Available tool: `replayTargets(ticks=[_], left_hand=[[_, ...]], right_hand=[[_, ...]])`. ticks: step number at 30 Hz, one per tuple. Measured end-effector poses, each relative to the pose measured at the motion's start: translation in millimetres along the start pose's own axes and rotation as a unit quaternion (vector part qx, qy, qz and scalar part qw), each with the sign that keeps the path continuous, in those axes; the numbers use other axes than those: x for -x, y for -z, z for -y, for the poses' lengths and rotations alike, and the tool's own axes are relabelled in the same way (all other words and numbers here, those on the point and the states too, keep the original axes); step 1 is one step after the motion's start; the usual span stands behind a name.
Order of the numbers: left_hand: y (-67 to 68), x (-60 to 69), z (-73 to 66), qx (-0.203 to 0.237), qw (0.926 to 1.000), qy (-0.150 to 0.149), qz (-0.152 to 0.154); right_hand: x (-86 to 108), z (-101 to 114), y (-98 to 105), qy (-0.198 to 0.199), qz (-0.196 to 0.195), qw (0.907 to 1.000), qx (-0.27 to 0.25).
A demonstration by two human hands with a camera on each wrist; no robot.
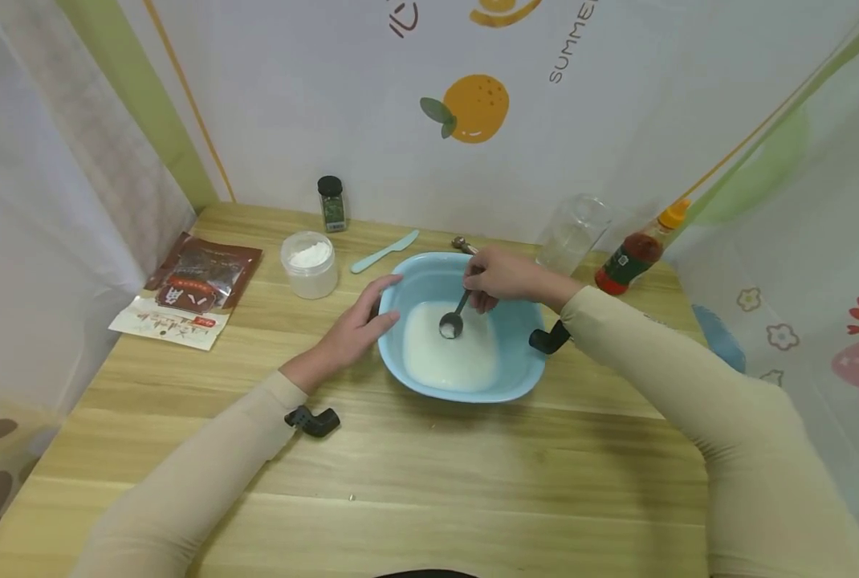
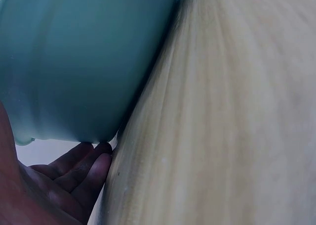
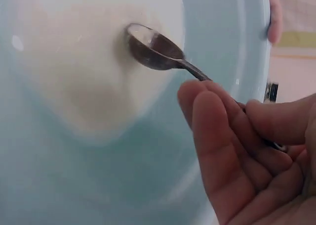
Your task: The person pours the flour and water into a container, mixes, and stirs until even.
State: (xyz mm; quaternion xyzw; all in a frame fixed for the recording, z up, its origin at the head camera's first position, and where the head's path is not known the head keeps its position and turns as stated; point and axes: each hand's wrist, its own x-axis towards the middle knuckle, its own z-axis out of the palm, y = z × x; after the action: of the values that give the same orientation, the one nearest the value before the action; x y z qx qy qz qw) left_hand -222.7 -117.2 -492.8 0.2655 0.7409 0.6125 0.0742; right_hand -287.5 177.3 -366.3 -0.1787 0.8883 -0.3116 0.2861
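A light blue basin [image 1: 393,365] stands on the wooden table with milky white liquid [image 1: 451,361] in its bottom. My right hand [image 1: 502,277] pinches the handle of a small metal spoon [image 3: 155,49] between thumb and fingers. The spoon's bowl is above the liquid, with some white stuff in it. At the basin's left side, my left hand [image 1: 353,329] rests against the outer wall, its thumb and forefinger near the rim. In the left wrist view, its fingertips [image 2: 101,158] touch the basin low down, close to the table.
Left of the basin are an open jar of white powder [image 1: 310,269] and brown and white packets [image 1: 191,289]. Behind lie a spice bottle [image 1: 332,209], a pale blue plastic knife [image 1: 384,252] and another metal utensil [image 1: 464,245]. A clear glass [image 1: 570,241] and red sauce bottle [image 1: 635,253] stand back right.
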Motion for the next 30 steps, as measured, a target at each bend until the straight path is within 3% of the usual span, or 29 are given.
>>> replayTargets(ticks=[4,8,10,13,22,26,30], left_hand=[[1.3,-1.0,-0.8,0.0,1.0,0.003,0.002],[2.1,-1.1,-1.2,0.0,1.0,0.007,-0.001],[1.8,-0.6,-1.3,0.001,1.0,0.006,-0.003],[1.0,-0.2,-1.7,0.002,1.0,0.004,-0.004],[0.4,-1.8,-1.7,-0.001,1.0,0.002,0.003],[-0.1,-1.7,-2.1,-0.002,1.0,0.005,0.004],[-0.4,-1.1,-1.5,-0.002,1.0,0.006,0.001]], right_hand=[[7.6,-6.0,3.5,-0.009,0.019,0.9994,0.027],[8.2,-2.6,-5.0,0.017,0.071,0.9973,0.01],[5.0,-0.7,-9.8,0.03,0.074,0.9968,-0.004],[0.2,0.0,-12.6,0.032,0.041,0.9985,-0.017],[2.2,-6.0,4.2,-0.046,-0.08,0.9957,0.012],[-4.6,-5.9,-1.2,-0.035,-0.092,0.9951,-0.006],[-10.9,1.5,-13.3,-0.004,-0.056,0.9967,-0.058]])
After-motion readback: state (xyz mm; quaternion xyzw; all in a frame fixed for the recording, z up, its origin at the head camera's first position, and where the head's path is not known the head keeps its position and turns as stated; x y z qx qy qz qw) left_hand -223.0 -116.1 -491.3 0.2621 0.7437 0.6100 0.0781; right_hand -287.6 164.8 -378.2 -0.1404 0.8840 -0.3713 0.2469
